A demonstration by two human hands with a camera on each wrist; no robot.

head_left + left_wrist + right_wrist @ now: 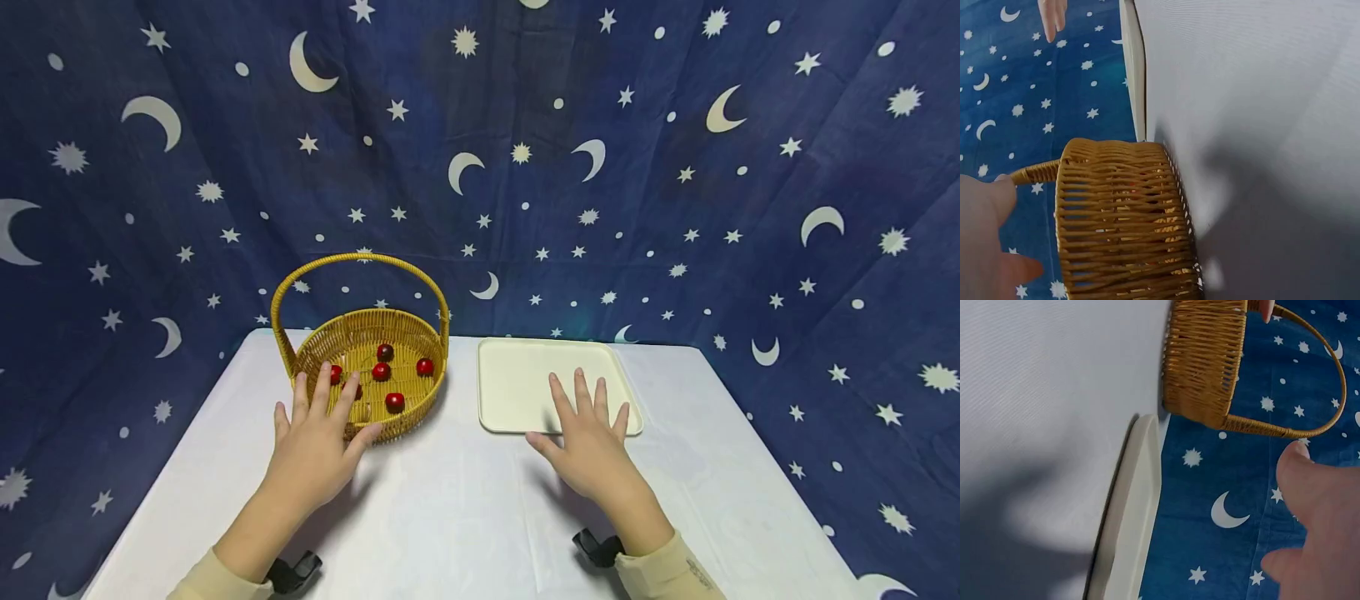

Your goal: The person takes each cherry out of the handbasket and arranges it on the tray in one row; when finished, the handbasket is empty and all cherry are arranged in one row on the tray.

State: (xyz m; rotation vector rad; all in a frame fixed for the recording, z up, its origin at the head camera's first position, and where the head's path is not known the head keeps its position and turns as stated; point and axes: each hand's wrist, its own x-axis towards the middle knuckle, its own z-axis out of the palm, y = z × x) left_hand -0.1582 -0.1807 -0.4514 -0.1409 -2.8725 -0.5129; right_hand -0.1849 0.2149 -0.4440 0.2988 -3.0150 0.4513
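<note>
My left hand (313, 454) hovers palm down with fingers spread over the near side of a wicker basket (438, 387). Its fingers hide part of the basket and some of what lies inside. Several dark red cherries (394, 403) are scattered on the basket's floor. Over the near edge of a cream rectangular tray (517, 387), my right hand (592, 454) is held with its fingers spread too. Neither hand holds anything. The left wrist view shows the basket's woven side (1122, 219) close to the left hand; in the right wrist view the tray's rim (1129, 512) lies beside the right hand.
A white cloth covers the table (465, 517). The basket's tall arched handle (360, 257) rises above its rim. Behind the table hangs a dark blue curtain (525, 108) with moons and stars. Black straps (296, 573) sit at both wrists.
</note>
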